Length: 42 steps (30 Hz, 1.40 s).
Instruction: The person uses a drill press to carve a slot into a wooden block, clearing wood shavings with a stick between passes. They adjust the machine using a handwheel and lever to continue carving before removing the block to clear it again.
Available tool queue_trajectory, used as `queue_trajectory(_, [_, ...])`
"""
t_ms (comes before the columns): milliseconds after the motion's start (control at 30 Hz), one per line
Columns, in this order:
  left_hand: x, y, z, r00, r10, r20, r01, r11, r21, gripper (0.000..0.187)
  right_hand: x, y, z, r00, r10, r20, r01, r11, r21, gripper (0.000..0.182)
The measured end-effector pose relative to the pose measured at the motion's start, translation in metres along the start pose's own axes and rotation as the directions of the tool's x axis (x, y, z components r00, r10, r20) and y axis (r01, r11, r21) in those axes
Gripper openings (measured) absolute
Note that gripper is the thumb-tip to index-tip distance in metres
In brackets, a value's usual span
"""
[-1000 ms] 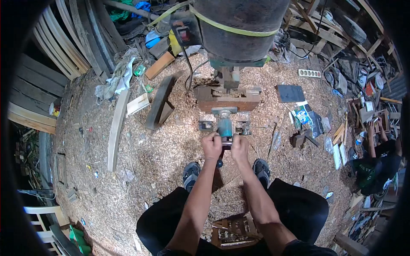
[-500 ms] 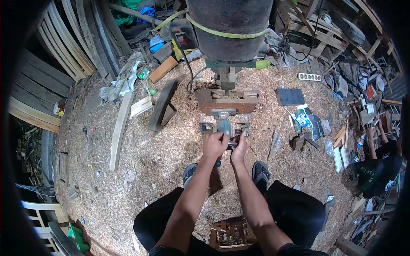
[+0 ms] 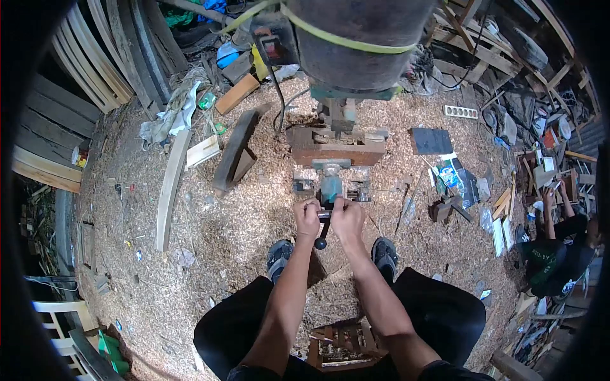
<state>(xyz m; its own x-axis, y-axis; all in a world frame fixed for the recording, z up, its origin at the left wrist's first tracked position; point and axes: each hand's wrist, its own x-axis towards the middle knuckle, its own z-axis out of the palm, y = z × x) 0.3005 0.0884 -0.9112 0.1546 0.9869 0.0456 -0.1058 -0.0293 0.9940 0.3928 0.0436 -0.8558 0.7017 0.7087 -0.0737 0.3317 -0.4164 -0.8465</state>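
Both my hands are closed on the metal crank handle [image 3: 325, 214] at the near end of a drilling machine. My left hand [image 3: 307, 219] grips its left side, and my right hand [image 3: 347, 220] wraps over the right side, its fingers partly hidden. A lever with a black ball knob [image 3: 320, 243] points down toward me between the hands. Just beyond them is the green metal screw housing [image 3: 331, 188]. Further off, a brown wooden block [image 3: 338, 151] with a slot in its top sits under the drill chuck [image 3: 343, 117]. The big dark motor body [image 3: 356, 47] hangs above.
Wood chips cover the floor. A curved dark timber [image 3: 236, 149] and a long pale board [image 3: 171, 197] lie left. A black plate [image 3: 431, 141] and a power strip [image 3: 460, 112] are at right. Another person [image 3: 559, 251] sits at far right. A wooden frame [image 3: 346, 346] lies below my arms.
My hands have shifted on the crank handle, the left one slightly left and the right one up and left. The ball-knob lever now shows more fully between them. The view has tilted slightly.
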Motion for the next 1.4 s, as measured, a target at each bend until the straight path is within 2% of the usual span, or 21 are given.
queue_trajectory(67, [0.001,0.002,-0.002,1.000,0.025,-0.009,-0.024,0.995,0.096,0.030,-0.001,0.006,0.003,0.999,-0.008,-0.051,0.017,0.980,0.197,0.047])
queue_trajectory(133, [0.000,0.011,0.000,0.997,0.068,-0.027,-0.058,0.961,0.271,0.033,-0.003,0.021,0.006,0.992,0.031,-0.120,0.033,0.866,0.499,0.051])
queue_trajectory(167, [-0.001,0.013,0.002,0.995,0.086,-0.042,-0.066,0.933,0.354,0.035,-0.001,0.027,0.009,0.990,0.120,-0.078,-0.047,0.791,0.610,0.052])
queue_trajectory(233, [-0.003,0.044,0.006,0.991,0.130,0.028,-0.121,0.795,0.594,0.032,-0.002,0.035,0.014,0.956,0.290,0.040,-0.210,0.583,0.785,0.053])
queue_trajectory(300, [-0.002,0.062,0.013,0.991,0.093,0.095,-0.132,0.631,0.764,0.026,-0.001,0.050,0.032,0.926,0.364,0.106,-0.247,0.368,0.896,0.050])
queue_trajectory(367, [0.000,0.047,0.010,0.985,0.133,0.109,-0.172,0.712,0.681,0.020,0.002,0.072,0.051,0.915,0.374,0.150,-0.217,0.143,0.966,0.049])
queue_trajectory(433, [0.003,0.036,0.007,0.987,0.117,0.112,-0.159,0.828,0.538,0.018,0.005,0.075,0.047,0.922,0.337,0.190,-0.266,0.196,0.944,0.038])
queue_trajectory(533, [0.003,0.015,0.004,0.985,0.148,0.087,-0.171,0.893,0.417,0.018,0.001,0.060,0.043,0.858,0.487,0.165,-0.313,0.240,0.919,0.032])
queue_trajectory(633, [0.002,0.010,0.000,0.991,0.115,0.064,-0.128,0.958,0.257,0.020,-0.001,0.060,0.027,0.939,0.290,0.185,-0.315,0.511,0.799,0.033])
queue_trajectory(667, [0.001,0.011,0.000,0.993,0.104,0.057,-0.113,0.976,0.186,0.022,0.001,0.056,0.023,0.920,0.351,0.173,-0.358,0.577,0.734,0.033])
queue_trajectory(700, [0.003,0.002,-0.002,0.997,0.062,0.040,-0.064,0.997,0.050,0.022,0.005,0.054,0.025,0.954,0.276,0.114,-0.280,0.695,0.662,0.034])
queue_trajectory(800, [-0.002,-0.017,0.001,0.994,-0.109,0.011,0.107,0.955,-0.278,0.023,0.005,0.043,0.010,0.998,0.050,0.025,-0.056,0.949,0.310,0.033])
queue_trajectory(900, [-0.003,-0.023,-0.003,0.985,-0.157,0.072,0.173,0.889,-0.425,0.024,0.004,0.022,0.001,0.995,0.076,0.067,-0.089,0.976,0.201,0.031])
queue_trajectory(933, [-0.003,-0.022,-0.002,0.981,-0.187,0.058,0.193,0.878,-0.438,0.025,0.002,0.025,0.007,0.995,0.096,-0.002,-0.094,0.970,0.225,0.030])
queue_trajectory(1033, [0.000,-0.026,-0.006,0.983,-0.128,0.132,0.169,0.912,-0.375,0.024,0.002,0.037,0.015,0.998,0.037,-0.055,-0.018,0.950,0.312,0.027])
queue_trajectory(1167, [-0.002,-0.015,-0.006,0.967,-0.236,0.094,0.253,0.920,-0.299,0.024,-0.002,0.037,0.017,0.986,0.035,-0.162,0.039,0.902,0.430,0.047])
queue_trajectory(1200, [-0.004,-0.005,-0.009,0.954,-0.280,0.103,0.297,0.921,-0.252,0.027,-0.002,0.031,0.012,0.984,0.165,-0.065,-0.105,0.837,0.537,0.058])
queue_trajectory(1267, [-0.006,0.006,-0.012,0.999,-0.027,0.018,0.024,0.988,0.149,0.026,-0.008,0.024,0.004,0.960,0.279,0.010,-0.209,0.695,0.688,0.057])
queue_trajectory(1300, [-0.001,0.012,-0.010,0.993,0.113,0.018,-0.112,0.930,0.349,0.026,-0.007,0.015,0.001,0.944,0.325,0.054,-0.253,0.610,0.751,0.057])
queue_trajectory(1333, [-0.003,0.026,-0.006,0.994,0.105,-0.005,-0.092,0.895,0.437,0.019,-0.005,0.022,0.006,0.933,0.340,0.120,-0.300,0.546,0.782,0.056])
queue_trajectory(1400, [-0.002,0.048,0.005,0.925,0.368,0.093,-0.365,0.794,0.486,0.014,-0.003,0.032,0.022,0.917,0.395,0.057,-0.249,0.454,0.856,0.059])
